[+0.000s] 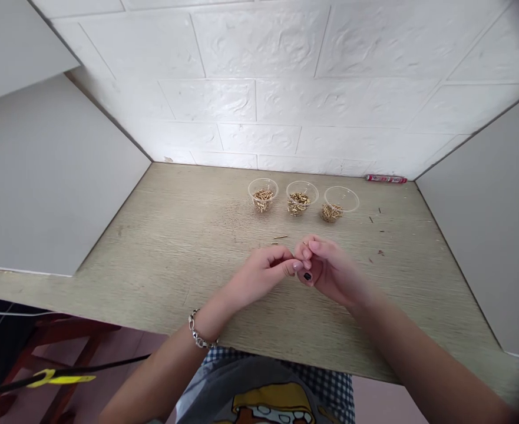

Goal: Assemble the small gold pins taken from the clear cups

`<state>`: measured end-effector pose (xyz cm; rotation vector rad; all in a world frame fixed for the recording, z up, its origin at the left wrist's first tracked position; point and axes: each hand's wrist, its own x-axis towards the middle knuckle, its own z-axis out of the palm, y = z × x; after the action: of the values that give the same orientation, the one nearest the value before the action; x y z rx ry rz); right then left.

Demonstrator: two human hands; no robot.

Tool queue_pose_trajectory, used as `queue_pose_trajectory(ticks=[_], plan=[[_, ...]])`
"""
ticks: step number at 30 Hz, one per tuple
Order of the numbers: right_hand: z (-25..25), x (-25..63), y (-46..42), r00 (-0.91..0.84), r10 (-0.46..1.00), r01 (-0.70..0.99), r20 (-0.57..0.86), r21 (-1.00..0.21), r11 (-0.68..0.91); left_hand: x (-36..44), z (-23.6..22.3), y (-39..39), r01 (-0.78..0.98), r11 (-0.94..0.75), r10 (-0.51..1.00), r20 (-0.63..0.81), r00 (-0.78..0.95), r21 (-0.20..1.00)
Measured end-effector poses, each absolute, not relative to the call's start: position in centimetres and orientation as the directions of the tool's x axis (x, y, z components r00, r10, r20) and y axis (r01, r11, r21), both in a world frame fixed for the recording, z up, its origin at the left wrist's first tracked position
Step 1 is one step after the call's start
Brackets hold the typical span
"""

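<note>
Here we go: your left hand (pixel 261 274) and right hand (pixel 330 265) are together at the middle of the tabletop (pixel 184 224), curled inward and meeting at the fingertips (pixel 281 253). Is anything pinched between them? Too small to tell from here, because your fingers hide that spot. A chain bracelet (pixel 197 330) sits on your left wrist.

Look from your hands toward the wall, and three clear cups (pixel 302 197) stand in a neat row from 11 to 1 o'clock, well beyond your fingers. Each one holds a heap of brass pins (pixel 298 204), and none of the three is bare. Out on the open tabletop, a lone pin (pixel 280 237) lies at 11 o'clock, between your hands and the cups. Farther out, thin dark bits (pixel 371 219) are scattered from 2 to 3 o'clock, off to the right of the row.

Right now, then, the bulk of the pins are in the cups, with those few strays lying outside them. At 1 o'clock, a red tube (pixel 386 178) lies at the back edge, right against the white brick wall (pixel 259 88).
</note>
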<state>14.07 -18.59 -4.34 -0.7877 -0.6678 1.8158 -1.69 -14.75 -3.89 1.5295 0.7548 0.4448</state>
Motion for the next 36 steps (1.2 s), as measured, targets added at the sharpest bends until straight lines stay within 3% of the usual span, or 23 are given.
queue_pose_trajectory(ticks=[9,15,19,24,31,33,36], plan=[[-4.1,13.9,-18.6,-0.297,0.941,-0.605,-0.163,-0.73,-0.318,-1.3,-4.5,-14.9,0.14,0.213,0.705,-0.251,0.664,0.967],[-4.2,13.8,-19.0,-0.364,0.924,-0.654,-0.115,-0.675,-0.342,-0.5,-5.1,-16.1,-0.086,0.44,0.662,-0.258,0.704,0.894],[-4.2,13.8,-19.1,-0.372,0.919,-0.665,-0.129,-0.654,-0.361,-0.4,-4.9,-16.2,-0.141,0.45,0.65,-0.215,0.729,0.882],[-4.5,13.6,-18.6,-0.273,0.944,-0.664,-0.187,-0.673,-0.325,-0.7,-4.3,-15.9,-0.016,0.341,0.777,-0.272,0.568,0.94],[-4.5,13.6,-18.6,-0.276,0.937,-0.649,-0.212,-0.679,-0.345,0.1,-5.0,-16.2,-0.066,0.37,0.749,-0.256,0.612,0.927],[-4.3,13.6,-18.6,-0.267,0.939,-0.646,-0.217,-0.682,-0.342,-0.1,-4.6,-16.6,0.02,0.334,0.778,-0.287,0.558,0.942],[-4.1,13.8,-18.6,-0.246,0.942,-0.639,-0.229,-0.692,-0.335,-2.7,-2.6,-18.5,0.327,0.202,0.79,-0.351,0.502,0.923]])
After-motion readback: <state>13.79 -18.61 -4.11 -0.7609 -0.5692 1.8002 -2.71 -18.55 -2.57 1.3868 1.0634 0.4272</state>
